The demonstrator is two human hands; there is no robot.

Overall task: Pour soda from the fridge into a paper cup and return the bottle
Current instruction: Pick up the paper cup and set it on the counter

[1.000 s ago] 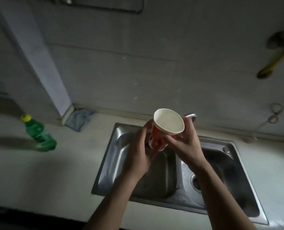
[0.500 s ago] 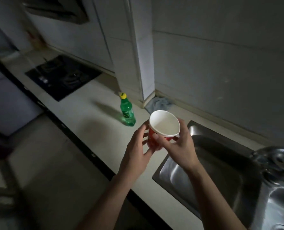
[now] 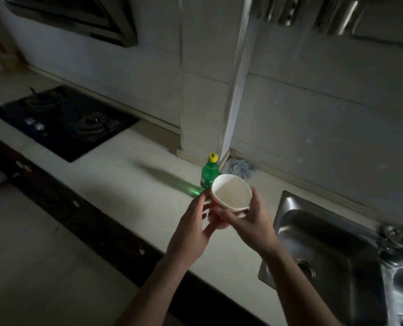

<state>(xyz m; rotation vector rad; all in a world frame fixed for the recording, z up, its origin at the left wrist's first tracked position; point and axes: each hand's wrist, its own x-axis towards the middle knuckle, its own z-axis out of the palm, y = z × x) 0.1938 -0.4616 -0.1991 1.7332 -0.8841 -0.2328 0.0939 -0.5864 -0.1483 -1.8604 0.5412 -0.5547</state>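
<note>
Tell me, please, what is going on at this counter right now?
A person holds a paper cup above the counter in both hands: the right hand grips its side, the left hand supports it from the other side. The cup looks empty. A green bottle stands upright and capped on the counter just behind it, beside a cloth. The sink lies to the right, the stove to the left.

Black gas hob (image 3: 61,122) set in pale countertop (image 3: 115,184), steel sink (image 3: 332,250), blue cloth (image 3: 239,168) by wall, range hood (image 3: 78,17) above
</note>
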